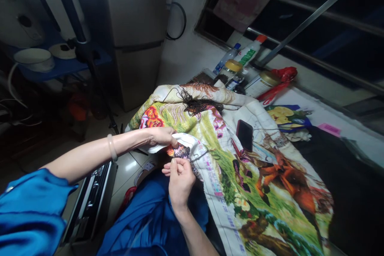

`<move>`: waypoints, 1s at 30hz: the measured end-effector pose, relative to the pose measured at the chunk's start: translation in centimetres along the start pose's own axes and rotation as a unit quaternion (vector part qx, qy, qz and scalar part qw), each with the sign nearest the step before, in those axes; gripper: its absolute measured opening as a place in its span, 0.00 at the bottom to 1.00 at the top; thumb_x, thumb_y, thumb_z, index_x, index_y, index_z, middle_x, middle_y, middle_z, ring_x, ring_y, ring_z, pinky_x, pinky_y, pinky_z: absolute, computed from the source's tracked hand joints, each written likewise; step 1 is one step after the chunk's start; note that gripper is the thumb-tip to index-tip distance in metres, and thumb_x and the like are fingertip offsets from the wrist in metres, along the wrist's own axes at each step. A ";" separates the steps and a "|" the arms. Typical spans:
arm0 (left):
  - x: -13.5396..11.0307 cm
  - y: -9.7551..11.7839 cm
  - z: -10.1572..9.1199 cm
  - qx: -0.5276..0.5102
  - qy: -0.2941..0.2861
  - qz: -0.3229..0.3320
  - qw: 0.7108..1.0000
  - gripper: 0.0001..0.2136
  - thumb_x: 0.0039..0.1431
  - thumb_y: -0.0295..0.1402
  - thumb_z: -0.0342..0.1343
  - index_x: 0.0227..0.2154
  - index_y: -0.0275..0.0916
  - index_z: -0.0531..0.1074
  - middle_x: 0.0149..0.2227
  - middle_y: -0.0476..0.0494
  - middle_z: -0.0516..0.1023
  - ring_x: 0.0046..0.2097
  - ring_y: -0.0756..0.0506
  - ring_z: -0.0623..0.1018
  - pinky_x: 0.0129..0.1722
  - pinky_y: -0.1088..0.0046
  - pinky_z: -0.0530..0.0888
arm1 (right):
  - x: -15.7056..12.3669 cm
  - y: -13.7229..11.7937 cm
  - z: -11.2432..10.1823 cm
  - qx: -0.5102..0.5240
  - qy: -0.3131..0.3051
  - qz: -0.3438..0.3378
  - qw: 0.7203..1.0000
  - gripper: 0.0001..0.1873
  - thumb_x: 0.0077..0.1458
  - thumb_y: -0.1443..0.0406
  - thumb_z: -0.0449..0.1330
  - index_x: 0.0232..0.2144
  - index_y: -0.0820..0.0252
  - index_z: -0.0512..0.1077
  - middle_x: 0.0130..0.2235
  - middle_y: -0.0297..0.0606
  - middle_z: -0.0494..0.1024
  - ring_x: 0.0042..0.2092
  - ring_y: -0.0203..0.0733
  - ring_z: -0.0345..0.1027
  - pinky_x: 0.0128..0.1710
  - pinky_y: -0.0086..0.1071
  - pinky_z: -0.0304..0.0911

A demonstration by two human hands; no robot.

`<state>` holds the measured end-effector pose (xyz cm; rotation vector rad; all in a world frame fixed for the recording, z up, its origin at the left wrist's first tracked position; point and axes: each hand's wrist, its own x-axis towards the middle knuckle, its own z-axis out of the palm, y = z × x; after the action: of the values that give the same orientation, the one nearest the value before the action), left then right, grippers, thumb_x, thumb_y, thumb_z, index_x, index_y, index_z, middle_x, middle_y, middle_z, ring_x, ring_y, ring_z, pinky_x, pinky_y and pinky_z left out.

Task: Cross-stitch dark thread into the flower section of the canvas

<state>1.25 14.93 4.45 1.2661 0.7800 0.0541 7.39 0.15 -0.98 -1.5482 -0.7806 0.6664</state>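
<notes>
Dim, tile-floored room: a cross-stitch canvas [231, 168] spread from a table towards the lap, its edge turned up near the hands.

The left hand [163, 136] pinches the canvas's white folded border; the right hand [181, 178], at its five o'clock, has thumb and fingertips pressed together, though whether they grip a needle I cannot tell. This looks like mid-stitch work, and the next move seems to call for a steady left grip and a careful right-hand pull. From the hands, a dark thread tangle [201, 105] lies on the canvas at one o'clock, a phone [244, 135] between two and three; farther out, a black case [90, 204] stands at eight, a refrigerator [136, 20] between eleven and twelve.
</notes>
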 end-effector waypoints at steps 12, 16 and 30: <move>0.3 -0.2 -0.1 -0.031 -0.017 0.019 0.999 0.05 0.38 0.22 0.57 0.20 0.36 0.69 0.17 0.53 0.70 0.19 0.53 0.66 0.18 0.80 0.62 | 0.6 -0.4 0.3 0.015 0.029 0.005 0.999 0.15 0.54 0.54 0.59 0.32 0.59 0.63 0.22 0.36 0.77 0.20 0.39 0.71 0.20 0.28 0.69; 0.5 -0.2 -0.5 -0.039 -0.051 0.023 0.998 0.02 0.42 0.28 0.59 0.20 0.35 0.71 0.17 0.50 0.72 0.20 0.51 0.70 0.19 0.79 0.65 | 1.2 -0.9 -0.2 0.008 0.006 0.023 1.000 0.15 0.54 0.54 0.58 0.34 0.59 0.62 0.22 0.33 0.76 0.19 0.38 0.70 0.17 0.27 0.65; -0.1 1.1 0.3 0.002 0.000 -0.021 1.000 0.10 0.50 0.26 0.53 0.16 0.35 0.69 0.15 0.51 0.70 0.18 0.52 0.66 0.17 0.78 0.60 | 4.5 -3.8 -2.2 -0.319 -0.134 -0.210 0.915 0.08 0.52 0.68 0.55 0.24 0.58 0.72 0.28 0.40 0.73 0.28 0.39 0.66 0.26 0.29 0.59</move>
<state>1.78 15.02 5.50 1.2524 0.8067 0.0191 11.49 2.61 3.17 -1.7937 -1.6046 0.3079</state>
